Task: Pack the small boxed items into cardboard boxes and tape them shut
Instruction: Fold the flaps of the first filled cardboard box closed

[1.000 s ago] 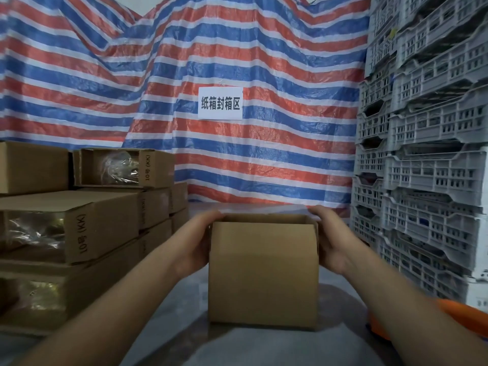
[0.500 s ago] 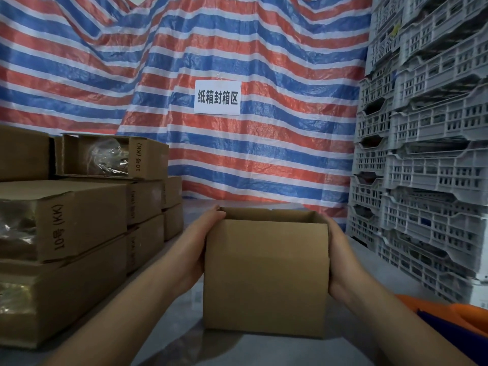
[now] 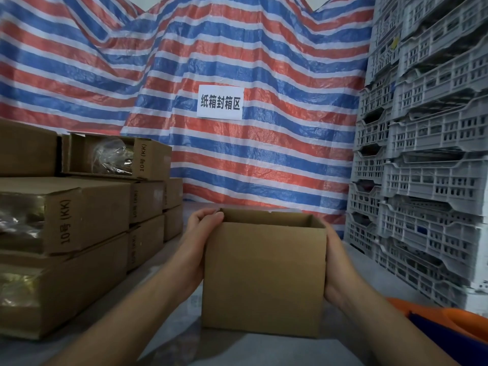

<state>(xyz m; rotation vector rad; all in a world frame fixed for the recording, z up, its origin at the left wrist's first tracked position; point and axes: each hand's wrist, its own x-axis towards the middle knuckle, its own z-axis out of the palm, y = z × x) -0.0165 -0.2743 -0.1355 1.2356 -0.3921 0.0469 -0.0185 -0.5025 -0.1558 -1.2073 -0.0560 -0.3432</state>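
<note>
Both my hands, left hand (image 3: 200, 241) & right hand (image 3: 336, 262), now clamp the open cardboard box (image 3: 264, 276) lower on its sides at frame center, squared up on the tabletop (image 3: 264, 350), ready for packing imo.

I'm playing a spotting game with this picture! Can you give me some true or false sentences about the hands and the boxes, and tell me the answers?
1. The cardboard box in the middle has its top open. True.
2. Only one hand touches that box. False: the left hand and the right hand hold it, one on each side.
3. Stacked cardboard boxes stand to the left. True.
4. The crates on the right are bright green. False: they are grey.
5. A white sign hangs on the striped tarp. True.
6. The box is already taped shut. False: no tape shows on it, and its top is open.
</note>
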